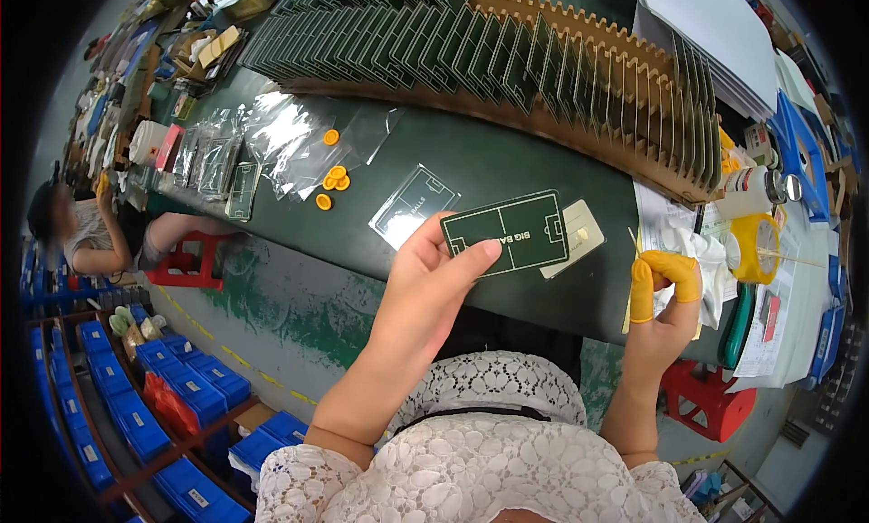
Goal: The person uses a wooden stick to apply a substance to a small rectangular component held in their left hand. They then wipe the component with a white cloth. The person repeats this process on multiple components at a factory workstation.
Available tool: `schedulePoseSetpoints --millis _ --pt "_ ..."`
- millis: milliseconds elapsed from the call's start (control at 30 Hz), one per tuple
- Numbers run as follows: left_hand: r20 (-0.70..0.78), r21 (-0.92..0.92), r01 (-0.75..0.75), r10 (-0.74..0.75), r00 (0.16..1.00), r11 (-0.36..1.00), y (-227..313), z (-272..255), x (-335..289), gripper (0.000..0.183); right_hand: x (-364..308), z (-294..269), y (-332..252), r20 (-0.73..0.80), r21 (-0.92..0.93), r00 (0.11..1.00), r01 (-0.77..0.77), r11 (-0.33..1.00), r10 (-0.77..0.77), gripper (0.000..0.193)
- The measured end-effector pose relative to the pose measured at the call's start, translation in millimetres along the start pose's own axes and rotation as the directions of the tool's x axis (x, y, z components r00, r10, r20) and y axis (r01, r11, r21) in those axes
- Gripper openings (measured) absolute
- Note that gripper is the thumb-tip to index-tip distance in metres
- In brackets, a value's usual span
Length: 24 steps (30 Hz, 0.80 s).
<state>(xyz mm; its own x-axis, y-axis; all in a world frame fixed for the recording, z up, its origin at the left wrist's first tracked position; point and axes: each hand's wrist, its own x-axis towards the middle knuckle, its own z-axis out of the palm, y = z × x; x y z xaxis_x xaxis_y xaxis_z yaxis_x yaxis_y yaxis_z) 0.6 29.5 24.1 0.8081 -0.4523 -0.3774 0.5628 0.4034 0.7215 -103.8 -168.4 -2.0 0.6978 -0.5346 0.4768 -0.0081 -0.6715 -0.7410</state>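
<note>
Hands over dark green surface [507,165], one green card held up.

Left hand [425,283] pinches a green card [505,233] with white pitch lines by its left end, thumb on top, fingers curled beneath; card is lifted just above the near edge of the surface, partly covering a pale card [579,235] lying flat there. Right hand [659,292] is closed, yellow rubber covers on thumb and forefinger, pinching a thin pale stick [633,241] just right of the green card. Clear sleeve [415,206] with a card inside lies just left. Orange rings [335,179] sit farther left, loose plastic bags [272,134] beyond them. Slotted rack [579,66] at the far side stands full of upright green cards. Yellow tape roll [753,248] at right.
</note>
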Motion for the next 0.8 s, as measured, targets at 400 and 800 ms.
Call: schedulePoseSetpoints --millis 400,800 --pt "0.138 0.585 -0.473 0.494 0.858 0.659 -8.5 -2.6 -3.0 0.016 -3.3 -4.7 0.8 0.023 0.003 1.0 -0.015 1.0 0.015 0.015" --pt "0.339 0.809 -0.581 0.738 0.583 0.087 -7.4 3.1 -9.8 0.032 -12.6 12.9 4.9 0.163 -0.141 0.983 0.113 0.984 -0.09 0.022"
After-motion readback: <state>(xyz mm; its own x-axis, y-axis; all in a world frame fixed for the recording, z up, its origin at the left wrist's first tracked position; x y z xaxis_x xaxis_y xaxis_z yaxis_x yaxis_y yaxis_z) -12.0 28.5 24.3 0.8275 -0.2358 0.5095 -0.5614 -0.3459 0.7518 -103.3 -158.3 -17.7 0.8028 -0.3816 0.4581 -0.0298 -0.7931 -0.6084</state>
